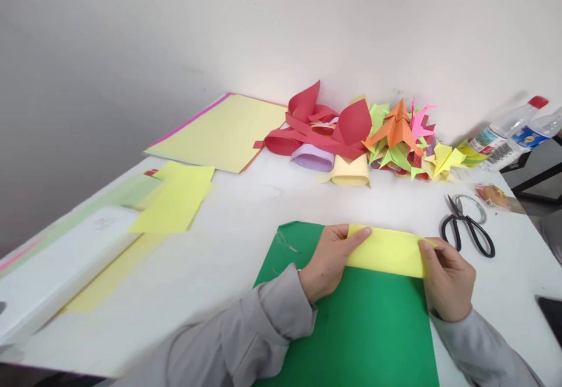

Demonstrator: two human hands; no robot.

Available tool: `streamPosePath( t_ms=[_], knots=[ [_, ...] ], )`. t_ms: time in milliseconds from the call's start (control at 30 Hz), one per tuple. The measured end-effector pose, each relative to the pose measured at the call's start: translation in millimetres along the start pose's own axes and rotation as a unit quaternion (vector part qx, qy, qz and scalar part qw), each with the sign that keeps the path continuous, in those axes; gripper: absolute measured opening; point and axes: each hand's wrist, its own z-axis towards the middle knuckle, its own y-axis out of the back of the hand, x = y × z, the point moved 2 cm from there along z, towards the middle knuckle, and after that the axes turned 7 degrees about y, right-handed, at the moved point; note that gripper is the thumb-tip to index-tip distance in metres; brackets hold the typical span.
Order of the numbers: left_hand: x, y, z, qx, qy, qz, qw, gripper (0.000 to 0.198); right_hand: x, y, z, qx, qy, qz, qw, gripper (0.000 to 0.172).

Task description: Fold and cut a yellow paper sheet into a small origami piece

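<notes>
A strip of yellow paper (389, 250) stretches between my two hands over a green sheet (364, 322) on the table. My left hand (327, 258) pinches its left end, thumb on top. At the other end, my right hand (450, 276) grips the paper near its upper right corner between thumb and fingers. The fingers beneath the paper are hidden. Grey sleeves cover both forearms. Beyond my right hand lie black-handled scissors (460, 217), their blades pointing away, beside a roll of clear tape (474, 206).
Large coloured sheets (223, 129) lie at the back left. Folded paper shapes (397, 129) and red paper loops (314, 129) are heaped by the wall. Plastic bottles (500, 129) lean at the far right. On the left are a white box (74, 258) and yellow paper (175, 197).
</notes>
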Motion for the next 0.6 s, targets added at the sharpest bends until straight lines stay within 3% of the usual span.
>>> streamPosePath(
  t_ms=[467,600],
  knots=[
    [0.8,0.8,1.0,-0.002,-0.014,0.002,1.000,0.029,-2.7,0.2,-1.0,0.002,-0.033,0.024,0.999,0.011],
    [1.8,4.3,2.0,-0.060,-0.042,0.033,0.997,0.028,-1.1,-3.3,-1.6,0.024,-0.090,0.068,0.993,0.013]
  ],
)
